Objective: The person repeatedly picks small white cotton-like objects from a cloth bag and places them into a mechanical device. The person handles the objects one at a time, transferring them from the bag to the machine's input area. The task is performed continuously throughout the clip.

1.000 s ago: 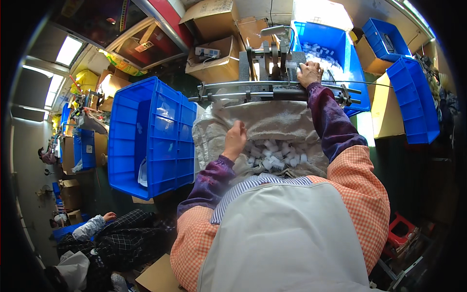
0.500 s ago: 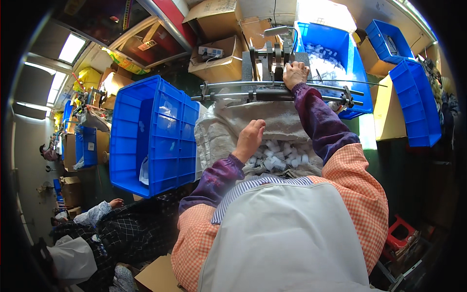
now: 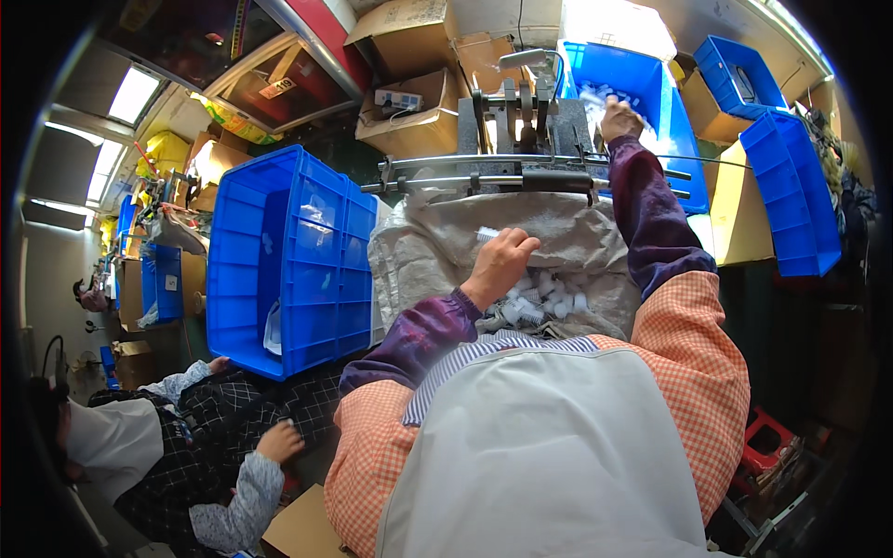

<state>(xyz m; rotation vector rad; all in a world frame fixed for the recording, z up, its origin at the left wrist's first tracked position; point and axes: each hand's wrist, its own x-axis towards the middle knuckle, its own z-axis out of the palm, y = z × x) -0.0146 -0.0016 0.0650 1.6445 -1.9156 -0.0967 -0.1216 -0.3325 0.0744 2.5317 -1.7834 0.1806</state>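
My left hand (image 3: 502,263) is closed, pinching a small white ribbed plastic piece (image 3: 486,233) that juts out at its fingertips. Below it, a grey woven sack (image 3: 409,244) lies open with several similar white pieces (image 3: 532,299) inside. My right hand (image 3: 621,121) reaches over the near edge of a blue bin (image 3: 684,139) holding a heap of white pieces (image 3: 595,96). Its fingers are curled at the heap; what they hold is hidden. Between my hands and slightly left stands a dark metal bench machine (image 3: 526,121), with horizontal steel rods (image 3: 437,163) across its front.
A large blue crate (image 3: 326,279) lies on its side to my left. Cardboard boxes (image 3: 409,112) stand behind the machine. More blue bins (image 3: 791,200) are at the right, near a red stool (image 3: 767,439). Another person (image 3: 177,437) sits at the lower left.
My right hand has moved from the machine rightward to the white pieces in the blue bin. My left hand has shifted slightly right, and a white ribbed piece now shows at its fingertips.
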